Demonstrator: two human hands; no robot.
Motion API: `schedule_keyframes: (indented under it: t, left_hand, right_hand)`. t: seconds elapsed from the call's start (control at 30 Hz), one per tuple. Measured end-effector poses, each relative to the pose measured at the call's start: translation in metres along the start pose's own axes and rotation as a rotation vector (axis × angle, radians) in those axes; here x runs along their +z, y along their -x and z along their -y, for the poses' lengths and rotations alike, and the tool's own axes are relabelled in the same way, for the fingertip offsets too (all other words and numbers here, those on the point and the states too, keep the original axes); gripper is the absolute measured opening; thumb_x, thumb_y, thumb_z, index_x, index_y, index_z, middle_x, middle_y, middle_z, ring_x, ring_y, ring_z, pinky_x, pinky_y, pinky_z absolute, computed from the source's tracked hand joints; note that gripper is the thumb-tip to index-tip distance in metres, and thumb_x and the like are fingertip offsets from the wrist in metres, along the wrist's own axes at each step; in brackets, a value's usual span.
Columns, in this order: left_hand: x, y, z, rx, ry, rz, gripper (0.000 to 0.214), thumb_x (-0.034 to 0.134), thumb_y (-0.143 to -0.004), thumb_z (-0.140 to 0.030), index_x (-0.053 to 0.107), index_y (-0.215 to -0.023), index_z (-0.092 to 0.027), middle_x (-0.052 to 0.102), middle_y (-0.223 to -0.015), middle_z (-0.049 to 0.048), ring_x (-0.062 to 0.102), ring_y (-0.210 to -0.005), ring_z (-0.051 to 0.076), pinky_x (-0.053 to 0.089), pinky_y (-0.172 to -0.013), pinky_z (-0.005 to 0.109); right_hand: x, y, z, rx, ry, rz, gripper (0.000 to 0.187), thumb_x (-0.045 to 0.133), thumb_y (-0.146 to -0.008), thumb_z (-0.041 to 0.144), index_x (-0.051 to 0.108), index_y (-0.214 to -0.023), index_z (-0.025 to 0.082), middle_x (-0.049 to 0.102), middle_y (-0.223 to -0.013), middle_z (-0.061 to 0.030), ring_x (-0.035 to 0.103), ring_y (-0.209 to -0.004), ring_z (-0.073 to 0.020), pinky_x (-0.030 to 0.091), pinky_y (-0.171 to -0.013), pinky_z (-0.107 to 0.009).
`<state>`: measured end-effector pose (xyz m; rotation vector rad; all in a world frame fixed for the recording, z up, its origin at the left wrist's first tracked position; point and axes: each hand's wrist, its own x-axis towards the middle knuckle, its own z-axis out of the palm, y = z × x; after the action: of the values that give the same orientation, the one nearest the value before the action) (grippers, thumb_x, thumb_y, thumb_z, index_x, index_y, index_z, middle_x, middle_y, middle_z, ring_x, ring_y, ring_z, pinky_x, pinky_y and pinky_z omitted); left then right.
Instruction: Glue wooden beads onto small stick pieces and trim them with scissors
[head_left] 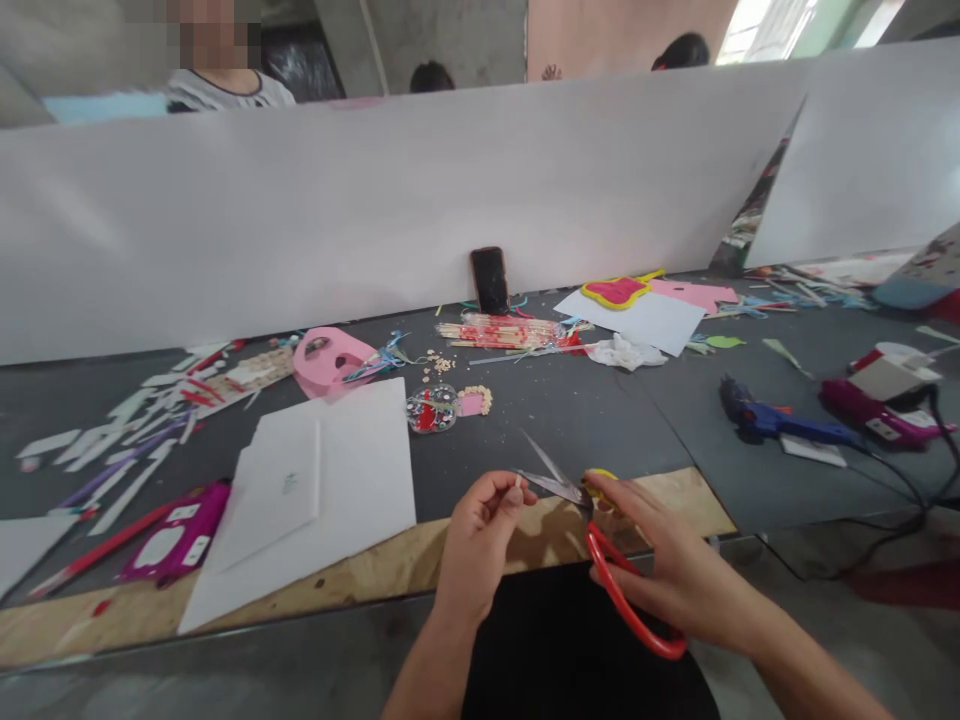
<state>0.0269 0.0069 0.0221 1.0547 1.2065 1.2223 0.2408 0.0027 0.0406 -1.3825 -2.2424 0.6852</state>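
My right hand (667,555) grips a pair of scissors (553,484) by the looped handle, one loop red and the other yellow. The blades stand apart, pointing left towards my left hand (487,525). Its thumb and fingers are pinched together at the lower blade, around a tiny pale piece too small to name. Both hands are over the table's wooden front edge. Beyond them lie a small round decorated piece with red and dark spots (431,410) and a pink piece edged with pale bits (474,402). Small beige bits (439,365) are scattered behind these.
White sheets (360,480) and a magenta tool (180,535) lie left, near a pink cutout (330,360) and paper strips. A phone (490,280) leans on the white partition (375,200), behind bundled sticks (502,332). Right are a blue glue gun (787,420) and cables. People are beyond the partition.
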Motion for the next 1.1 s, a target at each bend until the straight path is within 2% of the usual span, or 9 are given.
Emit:
schedule_keyframes:
  t: [0.23, 0.47, 0.93, 1.1]
  left_hand:
    - [0.005, 0.003, -0.005, 0.002, -0.063, 0.089, 0.021, 0.055, -0.086, -0.034, 0.065, -0.095, -0.018, 0.065, -0.076, 0.0009, 0.057, -0.073, 0.013, 0.042, -0.07, 0.022]
    - [0.005, 0.004, -0.005, 0.035, -0.124, 0.096, 0.021, 0.056, -0.084, -0.034, 0.065, -0.084, -0.015, 0.062, -0.075, 0.0024, 0.056, -0.07, 0.014, 0.043, -0.067, 0.023]
    - [0.004, 0.005, -0.006, 0.019, -0.082, 0.094, 0.022, 0.057, -0.083, -0.036, 0.064, -0.085, -0.015, 0.062, -0.072, 0.0017, 0.056, -0.067, 0.013, 0.046, -0.065, 0.023]
    - [0.003, 0.004, -0.006, 0.027, -0.133, 0.098, 0.023, 0.057, -0.083, -0.037, 0.065, -0.083, -0.015, 0.061, -0.069, 0.0021, 0.056, -0.066, 0.014, 0.046, -0.064, 0.024]
  right_hand:
    - [0.009, 0.004, -0.004, -0.1, 0.117, -0.008, 0.068, 0.062, -0.077, 0.033, 0.038, -0.139, 0.019, 0.052, -0.133, -0.0125, 0.046, -0.124, -0.0262, 0.041, -0.102, -0.043]
    - [0.011, 0.007, -0.003, -0.162, 0.096, -0.059, 0.064, 0.062, -0.077, 0.029, 0.041, -0.137, 0.021, 0.057, -0.127, -0.0129, 0.054, -0.117, -0.0262, 0.047, -0.095, -0.043]
    - [0.016, 0.009, -0.003, -0.16, 0.097, -0.045, 0.063, 0.062, -0.078, 0.029, 0.038, -0.135, 0.019, 0.057, -0.127, -0.0134, 0.054, -0.117, -0.0249, 0.047, -0.097, -0.042]
    - [0.017, 0.007, -0.003, -0.133, 0.1, -0.074, 0.061, 0.064, -0.075, 0.031, 0.043, -0.131, 0.02, 0.06, -0.122, -0.0132, 0.057, -0.112, -0.0264, 0.05, -0.092, -0.042]
